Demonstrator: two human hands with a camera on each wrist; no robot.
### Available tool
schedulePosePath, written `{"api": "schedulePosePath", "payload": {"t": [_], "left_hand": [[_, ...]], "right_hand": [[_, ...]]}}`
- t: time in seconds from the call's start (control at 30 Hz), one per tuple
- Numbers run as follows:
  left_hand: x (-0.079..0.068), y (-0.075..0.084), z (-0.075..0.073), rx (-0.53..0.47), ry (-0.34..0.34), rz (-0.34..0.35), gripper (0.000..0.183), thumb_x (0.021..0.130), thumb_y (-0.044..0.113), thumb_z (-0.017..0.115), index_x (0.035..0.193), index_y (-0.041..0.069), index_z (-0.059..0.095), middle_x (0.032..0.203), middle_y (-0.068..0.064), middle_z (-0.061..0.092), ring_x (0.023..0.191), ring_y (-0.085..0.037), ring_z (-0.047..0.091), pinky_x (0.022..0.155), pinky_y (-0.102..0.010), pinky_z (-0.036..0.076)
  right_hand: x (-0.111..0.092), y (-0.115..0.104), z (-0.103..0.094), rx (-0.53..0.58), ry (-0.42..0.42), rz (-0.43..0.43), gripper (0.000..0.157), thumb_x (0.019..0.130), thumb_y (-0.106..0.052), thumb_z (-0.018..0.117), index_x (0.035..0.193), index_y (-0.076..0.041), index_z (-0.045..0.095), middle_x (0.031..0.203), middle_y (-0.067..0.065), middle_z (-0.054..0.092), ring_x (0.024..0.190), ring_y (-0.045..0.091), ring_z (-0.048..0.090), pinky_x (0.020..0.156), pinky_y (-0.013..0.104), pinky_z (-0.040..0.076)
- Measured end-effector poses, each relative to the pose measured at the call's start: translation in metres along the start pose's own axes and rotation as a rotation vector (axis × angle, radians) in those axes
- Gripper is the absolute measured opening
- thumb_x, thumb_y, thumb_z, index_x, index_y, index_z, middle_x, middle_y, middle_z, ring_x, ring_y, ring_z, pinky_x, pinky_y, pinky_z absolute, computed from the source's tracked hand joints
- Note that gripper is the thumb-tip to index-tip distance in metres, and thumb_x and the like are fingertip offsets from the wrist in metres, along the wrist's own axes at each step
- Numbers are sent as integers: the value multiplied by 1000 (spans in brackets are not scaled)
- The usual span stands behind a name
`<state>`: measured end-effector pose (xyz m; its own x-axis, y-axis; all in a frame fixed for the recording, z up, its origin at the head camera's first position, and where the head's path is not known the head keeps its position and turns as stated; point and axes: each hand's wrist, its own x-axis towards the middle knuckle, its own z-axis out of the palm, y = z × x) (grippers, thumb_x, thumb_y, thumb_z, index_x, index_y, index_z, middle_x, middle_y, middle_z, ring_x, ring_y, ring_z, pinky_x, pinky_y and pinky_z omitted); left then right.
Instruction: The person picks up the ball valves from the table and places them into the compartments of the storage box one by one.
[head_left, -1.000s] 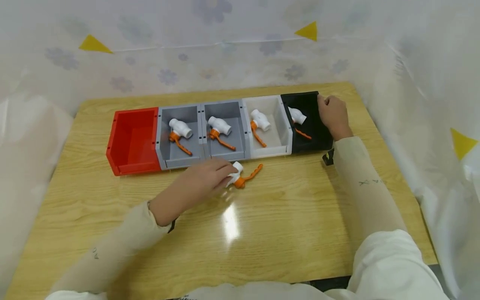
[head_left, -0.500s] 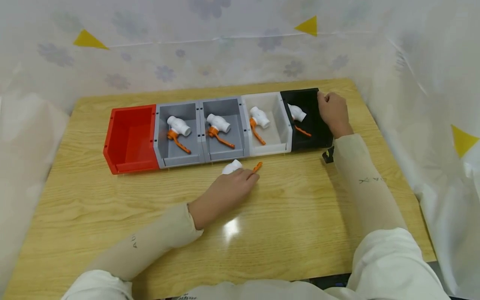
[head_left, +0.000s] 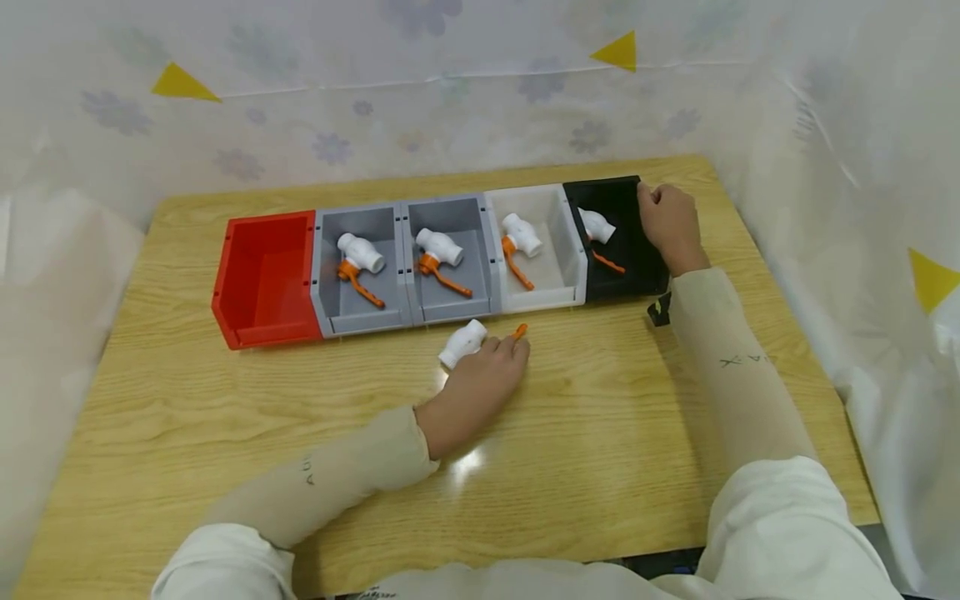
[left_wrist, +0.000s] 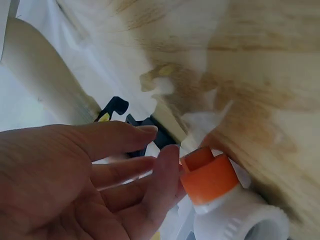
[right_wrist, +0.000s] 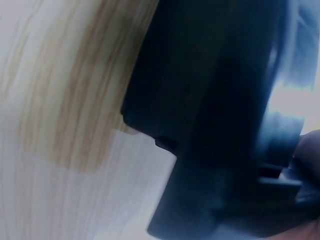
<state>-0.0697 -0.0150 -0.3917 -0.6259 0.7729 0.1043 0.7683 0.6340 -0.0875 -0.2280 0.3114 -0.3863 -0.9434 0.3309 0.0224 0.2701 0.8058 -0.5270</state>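
A white ball valve (head_left: 462, 343) with an orange handle (head_left: 521, 331) lies on the table in front of the bins. My left hand (head_left: 480, 387) is over its handle side and hides most of the handle. In the left wrist view, the thumb stands apart from loosely bent fingers (left_wrist: 162, 172), beside the valve's orange collar (left_wrist: 212, 177). At the far right, my right hand (head_left: 670, 225) grips the side rim of a black bin (head_left: 637, 271). The right wrist view shows mostly that bin's dark wall (right_wrist: 220, 125), with part of the hand at the right edge.
A row of bins spans the back of the wooden table (head_left: 225, 450): a red bin (head_left: 270, 283), two grey bins, a white bin (head_left: 558, 279) and the black one. Similar valves lie in the grey, white and black bins. Patterned sheeting (head_left: 300, 125) hangs behind and beside the table.
My left hand has moved right from the white body of the valve on the table to its orange handle side, uncovering the body. My right hand has stayed on the black bin.
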Motion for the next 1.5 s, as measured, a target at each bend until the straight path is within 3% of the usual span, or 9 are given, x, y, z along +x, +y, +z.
{"api": "schedulePosePath", "payload": {"t": [0.2,0.33,0.53,0.67,0.8,0.97,1.17,1.5], "left_hand": [[5,5,5,56,60,-73,17,91,3,50,107,3,57,83,-6,59,71,-18,56,50,-24,48],[7,8,7,74,60,-85,16,92,5,50,105,3,59,83,-5,60,72,-17,57,53,-24,49],[5,10,7,83,1,-86,14,95,9,49,98,7,62,83,-5,59,72,-16,57,55,-25,50],[4,12,6,29,-58,-102,12,95,10,49,97,7,61,82,-5,56,71,-17,55,51,-25,48],[1,14,6,1,-124,-79,10,90,4,52,97,7,58,84,-6,54,73,-18,54,54,-24,47],[-4,13,6,-1,-127,-56,12,86,1,53,97,8,54,86,-5,53,78,-19,53,57,-24,47],[-9,9,4,-76,-168,-24,18,84,-1,56,99,9,52,88,-5,52,79,-21,52,60,-24,47],[-18,6,5,-125,-145,62,23,85,-1,57,105,11,53,91,-2,52,81,-19,50,57,-23,45]], "right_hand": [[-1,-1,-1,3,15,-2,54,96,-51,27,73,-4,40,65,10,35,59,26,39,56,36,32],[-2,-2,-1,3,5,9,54,96,-52,26,75,-4,41,69,10,37,61,26,40,57,36,33],[-2,-3,-2,1,8,5,53,96,-51,27,75,-4,42,68,10,37,61,26,40,57,36,33],[-2,-4,-2,4,1,18,53,96,-50,28,75,-4,42,69,10,38,62,26,40,58,36,33],[0,-4,-1,3,2,15,52,96,-50,28,75,-4,42,69,11,37,62,26,40,58,35,33],[-1,-3,-1,8,14,1,54,96,-50,28,73,-4,41,67,10,37,61,26,40,57,36,32],[0,-3,-1,8,6,2,54,96,-51,27,73,-4,41,67,10,37,60,26,39,57,36,33],[0,-2,-1,6,6,5,53,96,-51,27,74,-4,41,69,11,37,62,27,40,57,36,33]]}}
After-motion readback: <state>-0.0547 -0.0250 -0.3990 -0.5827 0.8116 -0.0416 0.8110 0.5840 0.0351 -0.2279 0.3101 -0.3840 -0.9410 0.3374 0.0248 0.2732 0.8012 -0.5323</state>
